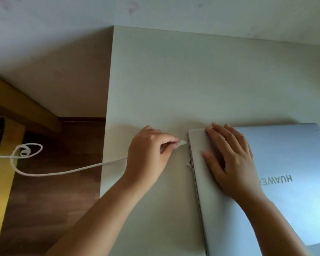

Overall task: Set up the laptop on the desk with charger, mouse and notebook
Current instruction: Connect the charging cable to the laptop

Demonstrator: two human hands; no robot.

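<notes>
A closed silver laptop (288,163) lies on the pale desk (174,80) at the right, its lid logo facing away from me. My right hand (231,156) rests flat on the lid near its left edge, fingers straight. My left hand (148,154) pinches the plug (181,143) of a white charger cable (63,171), holding its tip right beside the laptop's left side edge. Whether the plug is in a port I cannot tell. The cable trails left off the desk and loops in the air over the floor. No mouse or notebook is in view.
The desk's left edge (107,108) runs down the middle of the view, with brown wooden floor (63,200) beyond it. A yellow piece of furniture (0,182) stands at far left. The wall (155,12) backs the desk.
</notes>
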